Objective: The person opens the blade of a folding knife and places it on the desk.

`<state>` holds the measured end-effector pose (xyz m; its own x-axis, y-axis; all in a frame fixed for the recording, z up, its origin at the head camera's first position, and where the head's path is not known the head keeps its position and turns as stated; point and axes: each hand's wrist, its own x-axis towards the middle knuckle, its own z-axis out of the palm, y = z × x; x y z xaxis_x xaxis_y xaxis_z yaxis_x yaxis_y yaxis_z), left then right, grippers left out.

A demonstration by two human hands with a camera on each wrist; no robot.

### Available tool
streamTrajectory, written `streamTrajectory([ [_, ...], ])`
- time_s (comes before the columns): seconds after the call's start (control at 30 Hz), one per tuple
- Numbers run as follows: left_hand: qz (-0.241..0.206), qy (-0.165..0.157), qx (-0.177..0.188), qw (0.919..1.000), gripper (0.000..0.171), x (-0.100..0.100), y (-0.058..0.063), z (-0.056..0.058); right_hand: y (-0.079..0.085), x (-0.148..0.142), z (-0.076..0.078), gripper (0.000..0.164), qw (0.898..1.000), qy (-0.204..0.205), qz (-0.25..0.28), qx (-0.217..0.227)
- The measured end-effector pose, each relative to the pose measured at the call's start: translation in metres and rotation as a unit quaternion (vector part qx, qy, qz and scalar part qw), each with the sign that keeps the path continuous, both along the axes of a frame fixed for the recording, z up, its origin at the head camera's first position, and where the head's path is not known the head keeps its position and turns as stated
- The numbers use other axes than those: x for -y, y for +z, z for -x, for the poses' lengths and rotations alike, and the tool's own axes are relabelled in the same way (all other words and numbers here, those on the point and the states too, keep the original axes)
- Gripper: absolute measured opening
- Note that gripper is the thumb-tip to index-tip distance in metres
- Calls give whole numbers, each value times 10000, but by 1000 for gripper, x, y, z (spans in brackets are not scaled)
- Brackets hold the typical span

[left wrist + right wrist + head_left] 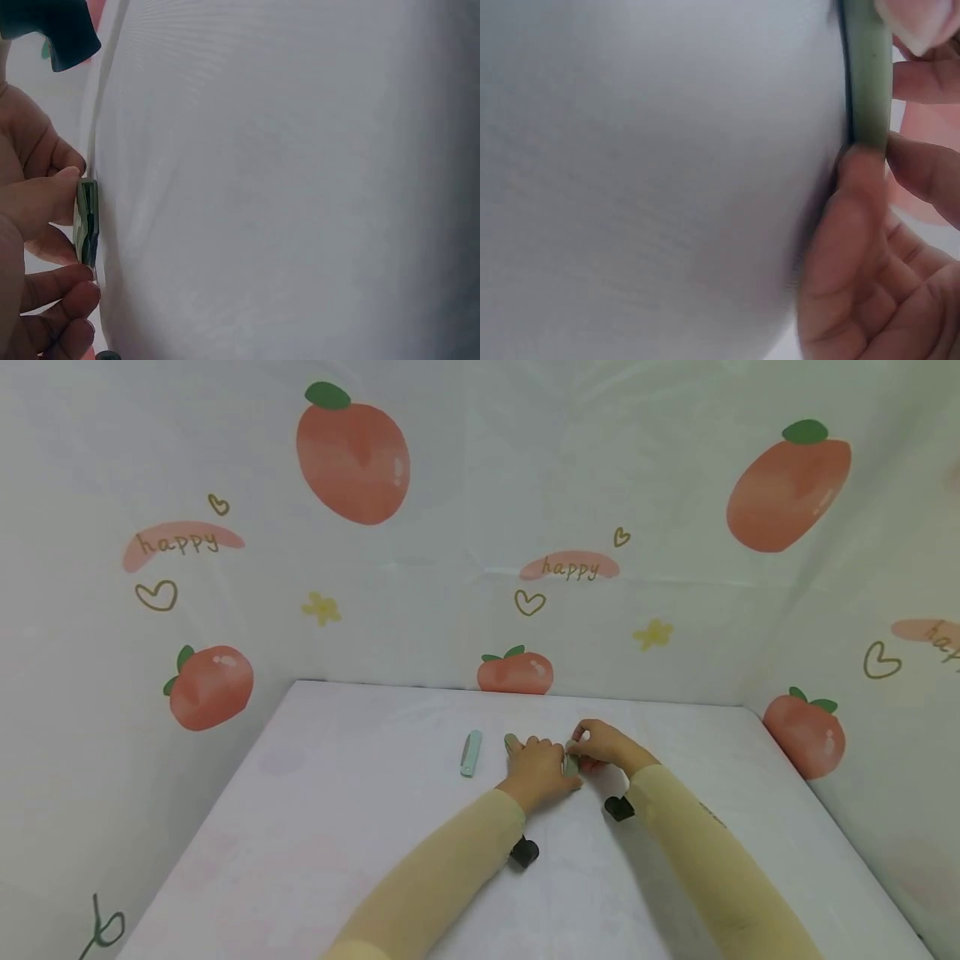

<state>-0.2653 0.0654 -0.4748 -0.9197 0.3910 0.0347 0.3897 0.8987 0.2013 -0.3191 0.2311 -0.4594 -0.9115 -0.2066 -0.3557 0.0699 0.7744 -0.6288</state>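
Note:
A slim green folding knife [572, 765] stands between my two hands, just above the white table. My left hand [538, 770] grips it; in the left wrist view, the thumb lies near one end and fingertips touch the other. The knife's slotted edge [88, 214] shows there. From the right, my right hand [602, 745] pinches the knife. The right wrist view shows its smooth green side [871, 82] between thumb and finger, partly covered by both hands. Another green piece [511, 742] lies by the left fingers, mostly hidden.
A mint-green folding knife [471, 753] lies on the table [360, 793] to the left of my hands. Behind the table hangs a white cloth [450, 485] with printed fruit. Black wrist cameras [525, 852] hang beneath both wrists.

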Motion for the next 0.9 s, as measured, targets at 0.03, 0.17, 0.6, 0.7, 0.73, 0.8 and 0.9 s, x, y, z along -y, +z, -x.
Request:
streamTrajectory([
  [0.03, -12, 33, 37, 10000, 46, 0, 0, 0, 0, 0, 0, 24, 10000, 20, 11, 13],
  [0.17, -140, 75, 198, 9997, 46, 0, 1, 0, 1, -2, 0, 25, 9998, 86, 123, 119],
  [0.6, -586, -261, 285, 9975, 41, 8, -1, -1, 11, -20, -5, 22, 9842, 401, 1593, 655],
  [0.7, -872, -401, 369, 9947, 39, 12, 0, -2, 14, -23, -10, 21, 9800, 591, 1790, 646],
  [0.73, -940, -450, 393, 9938, 38, 14, -1, -2, 16, -24, -11, 21, 9788, 657, 1831, 633],
  [0.8, -1066, -562, 463, 9916, 38, 17, -1, -2, 17, -25, -15, 21, 9772, 765, 1882, 612],
  [0.9, -1265, -760, 682, 9867, 38, 22, -1, -4, 18, -26, -19, 21, 9764, 896, 1873, 586],
])
